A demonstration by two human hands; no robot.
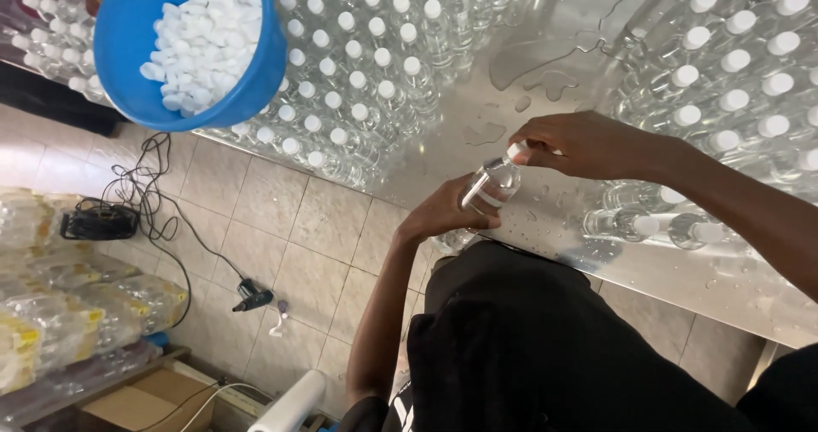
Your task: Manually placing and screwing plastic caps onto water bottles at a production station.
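My left hand (443,216) grips the body of a small clear plastic bottle (490,185), held tilted just above the near edge of a wet steel table (562,40). My right hand (588,145) has its fingers closed over the white cap (517,152) at the bottle's mouth. A blue bowl (119,31) filled with loose white caps (204,40) sits on top of the bottles at the upper left, well away from both hands.
Several capped clear bottles (366,66) stand in rows on the table, with another group (733,66) at the right. Two bottles (639,224) lie flat near my right wrist. On the tiled floor are black cables (153,193), a black device (98,221) and wrapped bottle packs (60,304).
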